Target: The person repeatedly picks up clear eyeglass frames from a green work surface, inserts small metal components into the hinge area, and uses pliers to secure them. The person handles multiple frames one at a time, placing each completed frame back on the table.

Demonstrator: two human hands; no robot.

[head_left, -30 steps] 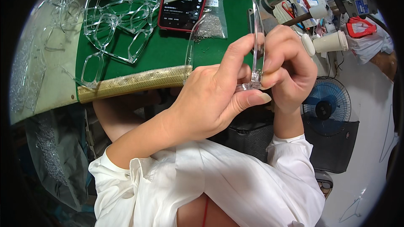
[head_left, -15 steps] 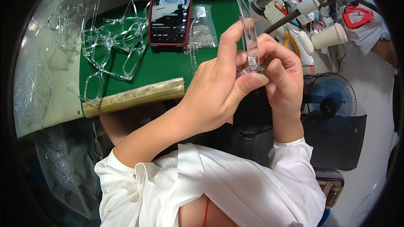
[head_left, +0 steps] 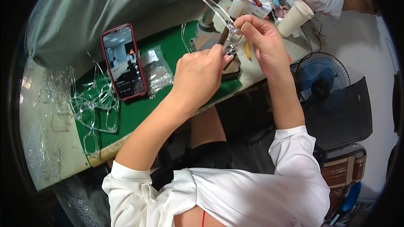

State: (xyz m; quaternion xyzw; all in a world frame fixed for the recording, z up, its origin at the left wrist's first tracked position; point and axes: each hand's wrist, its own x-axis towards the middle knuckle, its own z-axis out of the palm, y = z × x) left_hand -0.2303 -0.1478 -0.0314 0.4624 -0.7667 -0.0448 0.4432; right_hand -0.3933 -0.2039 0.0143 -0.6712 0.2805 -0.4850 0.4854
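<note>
Between my hands is a clear plastic eyeglass frame (head_left: 215,10), held up in the air over the table's right part. Its long temple arm slants up to the left and ends in a curved tip. My left hand (head_left: 197,74) is closed on the frame's lower part, which its fingers partly hide. With thumb and index finger, my right hand (head_left: 263,40) pinches the frame close to the hinge. Just behind and below the hands stands a metal bench tool (head_left: 205,38) with an upright post; its base is partly covered.
Several clear eyeglass frames (head_left: 93,105) lie heaped on the green mat (head_left: 139,117) at the left. A red-cased phone (head_left: 124,65) playing a video leans beside a plastic bag (head_left: 156,73) of small parts. Rightward are a white cup (head_left: 296,18) and a blue fan (head_left: 323,83).
The view has swung, bringing the bench tool nearer the middle. Both hands have moved forward to it with the eyeglass frame, whose temple now leans further left. My right hand has shifted its grip.
</note>
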